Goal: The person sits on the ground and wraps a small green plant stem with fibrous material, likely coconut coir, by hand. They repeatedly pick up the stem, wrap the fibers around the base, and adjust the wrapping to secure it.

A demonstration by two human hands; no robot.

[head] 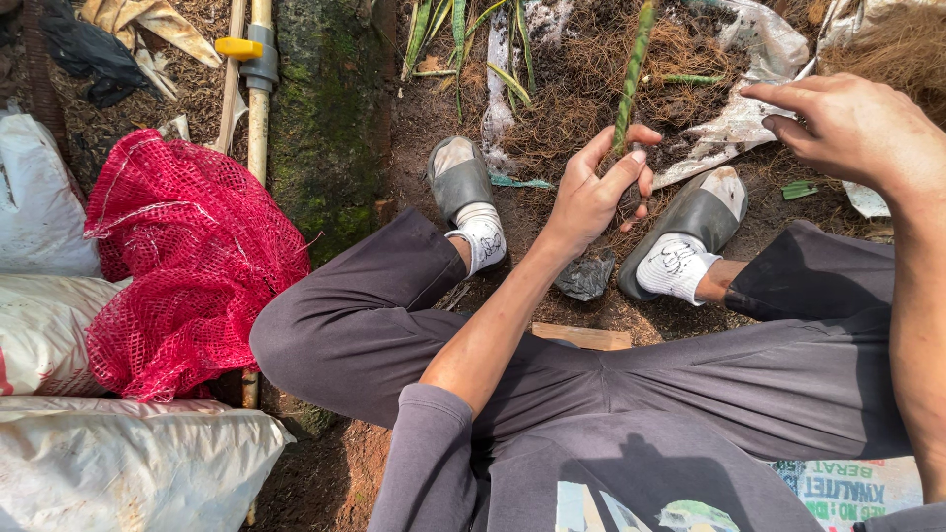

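Your left hand (591, 197) pinches a stiff, banded green leaf cutting (631, 74), waxy and smooth. Beside you lies a coarse red plastic mesh sack (187, 256), open-weave and matt, against woven white sacks (118, 458) with a dull sheen. Your grey slippers (458, 177) look rubbery and dusty; the ground (581, 89) is fibrous and rough.

White woven sacks (118, 458) lie piled at the left beside a red mesh bag (187, 261). A printed white sack (852, 488) with green and red lettering lies at the lower right, and a torn white bag (754, 79) up top.
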